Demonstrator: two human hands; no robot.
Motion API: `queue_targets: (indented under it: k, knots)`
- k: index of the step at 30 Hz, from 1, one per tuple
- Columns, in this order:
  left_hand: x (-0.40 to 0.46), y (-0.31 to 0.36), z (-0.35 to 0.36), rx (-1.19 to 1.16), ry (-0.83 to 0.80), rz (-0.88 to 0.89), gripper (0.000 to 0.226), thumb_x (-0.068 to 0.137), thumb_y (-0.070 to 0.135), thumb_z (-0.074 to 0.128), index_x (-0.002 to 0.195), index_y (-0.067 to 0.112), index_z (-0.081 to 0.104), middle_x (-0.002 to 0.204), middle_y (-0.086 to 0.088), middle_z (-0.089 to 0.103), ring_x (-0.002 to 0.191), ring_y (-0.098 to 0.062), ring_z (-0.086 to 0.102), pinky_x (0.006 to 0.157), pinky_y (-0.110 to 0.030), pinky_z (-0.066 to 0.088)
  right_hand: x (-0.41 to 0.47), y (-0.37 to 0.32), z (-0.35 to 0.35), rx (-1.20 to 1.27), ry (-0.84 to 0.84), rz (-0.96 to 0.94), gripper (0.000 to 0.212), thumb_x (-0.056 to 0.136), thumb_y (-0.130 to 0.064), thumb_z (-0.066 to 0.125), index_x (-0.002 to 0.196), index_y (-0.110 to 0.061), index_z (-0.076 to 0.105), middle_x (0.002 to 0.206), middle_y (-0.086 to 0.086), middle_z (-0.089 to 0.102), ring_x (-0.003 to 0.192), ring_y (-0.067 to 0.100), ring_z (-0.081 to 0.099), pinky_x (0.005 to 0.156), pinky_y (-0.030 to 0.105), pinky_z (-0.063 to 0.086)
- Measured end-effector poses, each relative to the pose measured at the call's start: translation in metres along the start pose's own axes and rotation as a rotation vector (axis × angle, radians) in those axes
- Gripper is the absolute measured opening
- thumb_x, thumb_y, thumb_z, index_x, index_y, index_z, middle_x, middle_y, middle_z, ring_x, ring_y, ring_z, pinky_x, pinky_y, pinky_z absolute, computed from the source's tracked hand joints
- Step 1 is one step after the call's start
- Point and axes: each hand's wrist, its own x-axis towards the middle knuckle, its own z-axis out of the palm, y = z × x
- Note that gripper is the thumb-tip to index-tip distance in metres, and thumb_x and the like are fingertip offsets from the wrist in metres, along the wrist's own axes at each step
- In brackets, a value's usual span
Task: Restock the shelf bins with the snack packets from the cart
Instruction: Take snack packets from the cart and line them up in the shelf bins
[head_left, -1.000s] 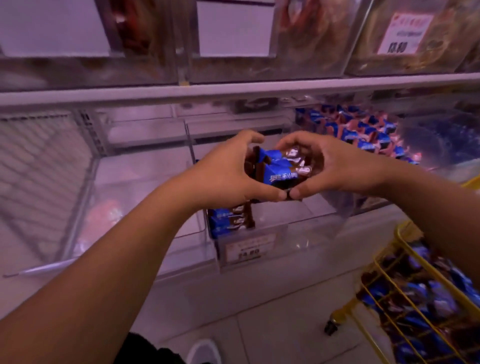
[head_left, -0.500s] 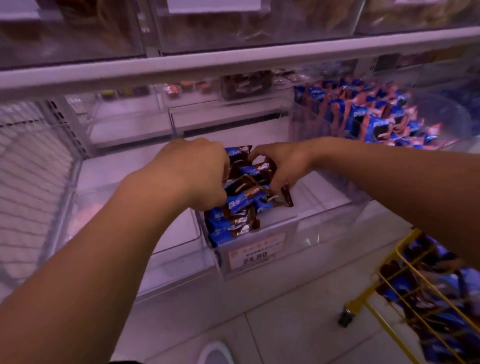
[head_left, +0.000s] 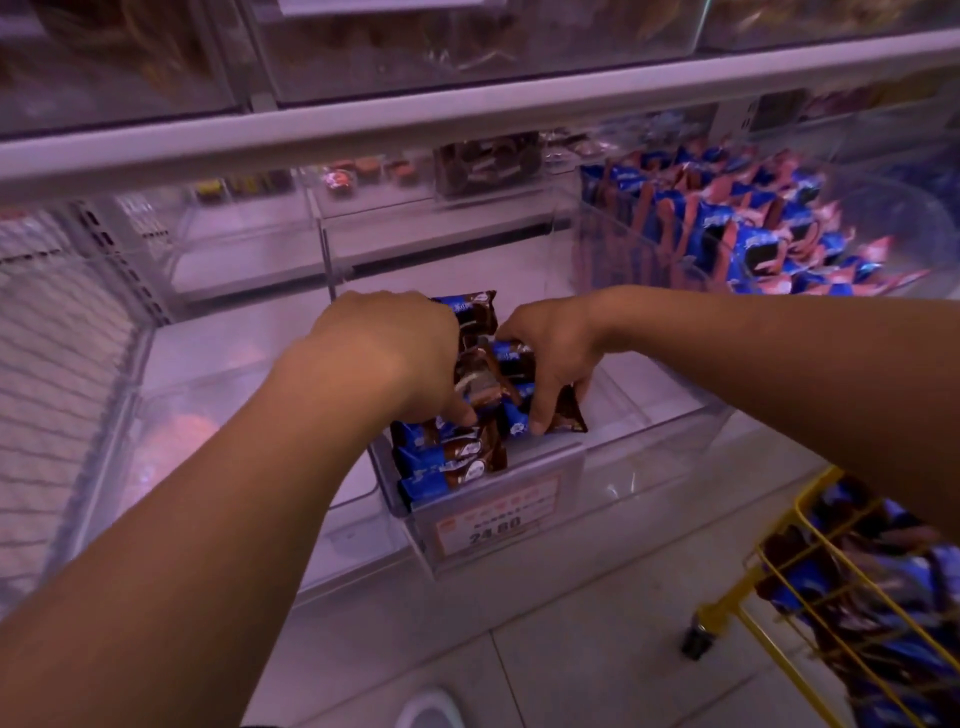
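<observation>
Floor: I am seeing pale tiles (head_left: 597, 670) along the bottom of the frame.
Cart: the yellow wire cart (head_left: 810, 587) is sitting at lower right, holding blue packets.
Price tag: an orange label (head_left: 496, 519) is facing me on the front of the clear bin (head_left: 649, 452), centre frame.
Snack packets: blue-and-brown packets (head_left: 452, 457) are lying stacked in that bin's left part.
Left hand: my left hand (head_left: 395, 353) is curling down onto the stack, fingertips touching packets.
Right hand: my right hand (head_left: 550, 353) is gripping packets, fingers wrapped over them, just right of the left.
Neighbouring bin: upper right, blue-and-pink packets (head_left: 753, 239) are filling it.
Upper shelf: its rail (head_left: 467, 119) is crossing the top.
</observation>
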Motion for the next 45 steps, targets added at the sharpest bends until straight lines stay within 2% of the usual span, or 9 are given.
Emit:
queue_targets:
  k: [5,11,16,20,24,31,34,38,45]
  knots:
    - [-0.002,-0.023,-0.006,-0.003,0.327,-0.031,0.055,0.063,0.054,0.083,0.086,0.023,0.043,0.072,0.004,0.035,0.071,-0.020,0.044,0.063,-0.034,0.036,0.014,-0.001,-0.017,-0.249,0.336,0.038,0.071,0.048,-0.027,0.099,0.104,-0.018,0.056,0.106,0.005,0.059,0.091,0.026,0.065,0.076,0.042,0.061]
    - [0.002,-0.026,-0.001,0.002,0.181,0.003,0.056,0.057,0.060,0.084,0.079,0.028,0.043,0.085,0.005,0.055,0.080,-0.020,0.053,0.064,-0.032,0.037,0.042,-0.018,-0.017,-0.339,0.457,-0.114,0.077,0.057,-0.034,0.094,0.119,-0.016,0.052,0.114,0.002,0.057,0.104,0.023,0.056,0.090,0.032,0.047]
    - [0.003,-0.024,-0.001,0.085,0.145,0.012,0.057,0.060,0.065,0.081,0.076,0.028,0.040,0.086,0.004,0.056,0.083,-0.020,0.055,0.071,-0.034,0.040,0.044,-0.008,-0.017,-0.061,0.441,-0.145,0.059,0.083,-0.029,0.078,0.130,-0.017,0.045,0.123,0.008,0.054,0.103,0.023,0.056,0.085,0.036,0.053]
    - [0.002,-0.023,0.000,0.108,0.117,0.011,0.055,0.062,0.064,0.080,0.087,0.030,0.044,0.086,0.005,0.054,0.083,-0.018,0.051,0.075,-0.034,0.033,0.042,0.003,-0.019,0.242,0.545,-0.034,0.035,0.091,-0.022,0.069,0.121,-0.017,0.052,0.116,0.010,0.057,0.091,0.022,0.063,0.067,0.033,0.060]
    - [0.002,-0.022,-0.001,0.100,0.099,0.010,0.055,0.063,0.063,0.080,0.090,0.030,0.046,0.091,0.004,0.057,0.089,-0.019,0.055,0.078,-0.035,0.034,0.047,0.000,-0.017,0.248,0.660,0.029,0.032,0.083,-0.020,0.079,0.108,-0.010,0.062,0.107,0.012,0.063,0.091,0.026,0.067,0.072,0.037,0.062]
    - [0.005,-0.022,0.000,0.132,0.076,-0.007,0.058,0.065,0.064,0.078,0.105,0.029,0.055,0.096,0.003,0.058,0.087,-0.019,0.051,0.076,-0.034,0.034,0.042,-0.007,-0.016,0.057,0.668,-0.113,0.029,0.083,-0.021,0.079,0.109,-0.012,0.072,0.116,0.006,0.066,0.105,0.019,0.062,0.087,0.030,0.054]
    - [0.006,-0.021,0.000,0.156,0.050,-0.004,0.064,0.068,0.067,0.074,0.118,0.030,0.057,0.096,0.003,0.059,0.089,-0.019,0.053,0.077,-0.034,0.032,0.037,-0.006,-0.018,0.149,0.610,0.019,0.052,0.081,-0.029,0.081,0.122,-0.010,0.054,0.117,0.008,0.057,0.101,0.025,0.061,0.081,0.035,0.059]
    - [0.008,-0.021,0.001,0.163,0.032,-0.001,0.061,0.071,0.067,0.072,0.117,0.030,0.058,0.092,0.004,0.060,0.090,-0.019,0.055,0.078,-0.035,0.032,0.033,-0.005,-0.012,0.405,0.360,0.218,0.040,0.077,-0.020,0.084,0.097,-0.008,0.052,0.094,0.013,0.065,0.076,0.024,0.067,0.060,0.031,0.059]
    - [0.011,-0.022,0.005,0.138,0.054,-0.011,0.059,0.071,0.067,0.072,0.113,0.028,0.058,0.078,0.006,0.050,0.085,-0.018,0.052,0.080,-0.036,0.031,0.028,-0.002,-0.015,0.432,0.347,0.239,0.044,0.072,-0.011,0.086,0.104,-0.005,0.056,0.096,0.014,0.069,0.080,0.023,0.069,0.066,0.032,0.061]
